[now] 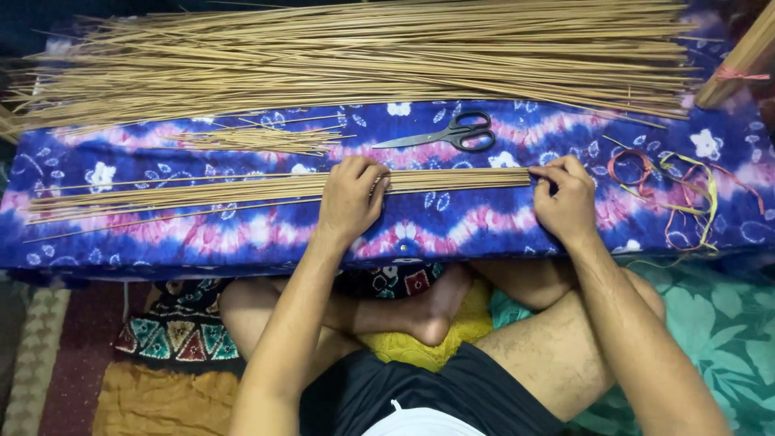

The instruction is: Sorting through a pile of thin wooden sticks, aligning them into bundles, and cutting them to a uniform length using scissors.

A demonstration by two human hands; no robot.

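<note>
**A:** In the head view, what sits where, and why that way?

**B:** A slim bundle of thin sticks [282,190] lies lengthwise across the middle of the frame on a blue and pink tie-dye cloth [452,222]. Its right-hand ends look flush, so I judge it is laid flat to keep the ends even. The big loose heap of sticks [355,56] fills the top of the frame, well apart from the bundle. A smaller cluster of sticks [258,139] lies between the two, left of centre.

**A:** And the hands?

**B:** The left hand [349,198] sits at centre frame, palm down, fingers curled over the bundle and closed on it, pinning it to the cloth. The right hand [565,202] is right of centre, fingertips pinched on the bundle's right-hand end. Both forearms rise from the bottom of the frame over crossed legs.

**A:** Anything else close by?

**B:** Black-handled scissors [452,133] lie shut just above the bundle, centre right. Coloured rubber bands [674,190] lie tangled at the right, near the right hand. A tied bundle [739,64] pokes in at the upper right corner.
</note>
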